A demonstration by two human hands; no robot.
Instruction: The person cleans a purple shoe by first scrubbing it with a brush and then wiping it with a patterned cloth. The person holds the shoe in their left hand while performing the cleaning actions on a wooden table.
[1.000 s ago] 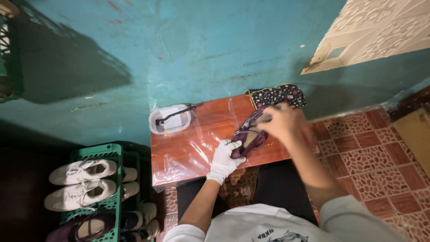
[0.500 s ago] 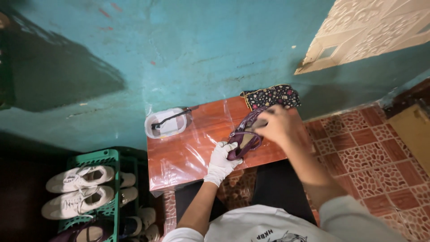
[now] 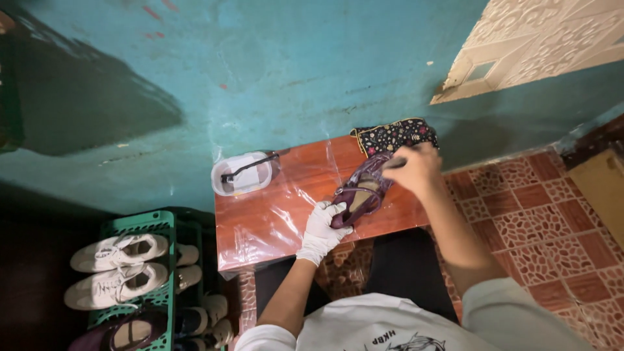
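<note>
Purple shoe [image 3: 359, 195] lying on table [image 3: 273, 221], between my fingers. Left hand [image 3: 321, 229], gloved, gripping heel end; right hand [image 3: 416, 169] pinching dark brush [image 3: 395, 164] at toe. Am keeping heel pinned, strokes short.

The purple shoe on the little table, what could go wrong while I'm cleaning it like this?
The purple shoe lies on slick clear plastic sheet near the table's front edge; only the gloved left hand steadies it, so a hard stroke from the right hand could slide it off.

The white tub with a brush across it sits at the table's far corner, half off the edge; a bump might tip it.
</note>
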